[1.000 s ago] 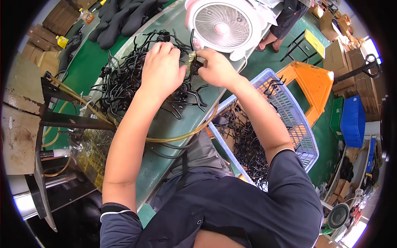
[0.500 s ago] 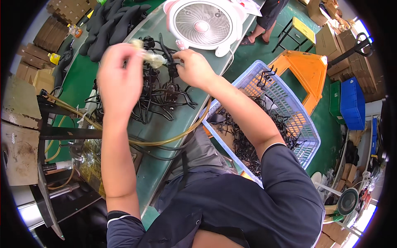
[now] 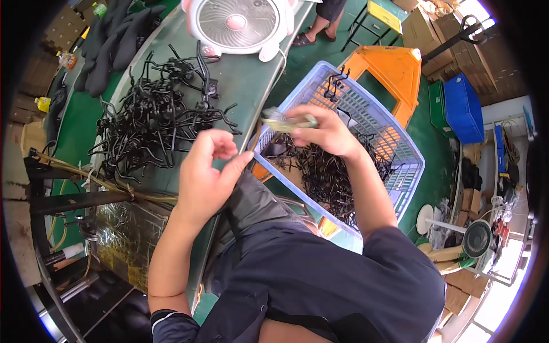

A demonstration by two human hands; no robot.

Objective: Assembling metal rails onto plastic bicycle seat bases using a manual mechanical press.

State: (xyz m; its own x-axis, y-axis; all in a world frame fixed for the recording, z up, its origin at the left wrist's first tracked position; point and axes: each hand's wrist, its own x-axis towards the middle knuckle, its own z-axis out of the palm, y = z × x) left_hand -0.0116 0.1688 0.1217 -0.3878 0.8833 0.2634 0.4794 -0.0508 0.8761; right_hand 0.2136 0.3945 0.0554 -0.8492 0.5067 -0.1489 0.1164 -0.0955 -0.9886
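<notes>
- Both hands had shifted right since the frame half a second before: then they were raised over the pile of black hooks [image 3: 154, 128] on the tabletop [image 3: 246, 86], and now they hung at its right edge, beside the blue basket [image 3: 394, 143].
- The pale bundle [image 3: 286, 121], earlier up by the left hand, had passed to the right hand [image 3: 326, 131].
- The right hand was clamped on that bundle, fingers curled over it, above the near-left corner of the blue basket.
- The left hand [image 3: 209, 171] was empty, its fingers loosely curled and apart, thumb out toward the right hand; it touched nothing that I could see.
- The pile of black hooks lay spread on the green tabletop to the left of the left hand, well apart from the bundle.
- More black hooks [image 3: 331, 171] filled the bottom of the blue basket, under the right forearm.
- A white fan [image 3: 240, 23] stood at the far end of the tabletop, and dark gloves [image 3: 111, 46] lay at its far-left edge.
- An orange crate [image 3: 394, 71] sat just beyond the blue basket, and another person's feet [image 3: 317, 31] showed at the far side.
</notes>
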